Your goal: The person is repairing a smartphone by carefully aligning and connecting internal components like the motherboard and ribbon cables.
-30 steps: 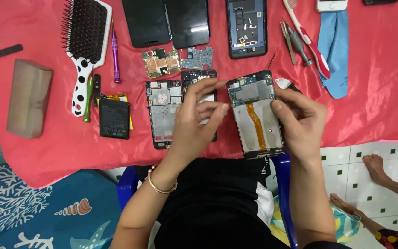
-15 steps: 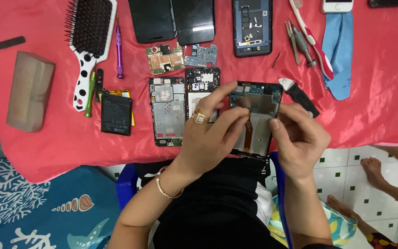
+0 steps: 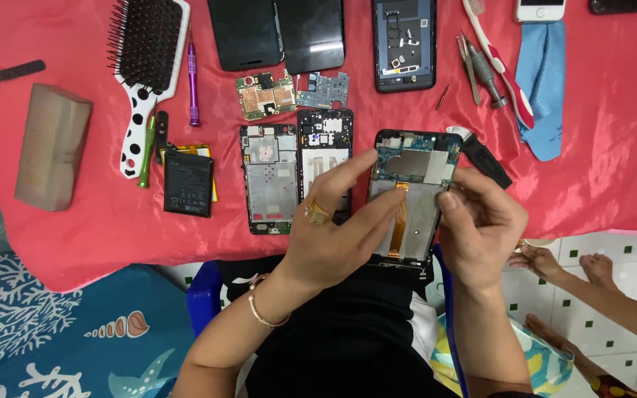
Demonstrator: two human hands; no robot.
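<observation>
Opened phone (image 3: pixel 413 193) lower centre, long axis upright in frame, gripped by left hand (image 3: pixel 337 236) and right hand (image 3: pixel 481 228), near red surface (image 3: pixel 613 169) front edge, bare cloth at right.

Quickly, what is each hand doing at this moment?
Left hand: closed on the opened phone, fingers on its left edge.
Right hand: closed on the same phone, gripping its right edge.

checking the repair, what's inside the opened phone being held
Inside the opened phone: a blue circuit board with a metal shield on top and an orange ribbon cable. The left hand and right hand cover its lower part.
</observation>
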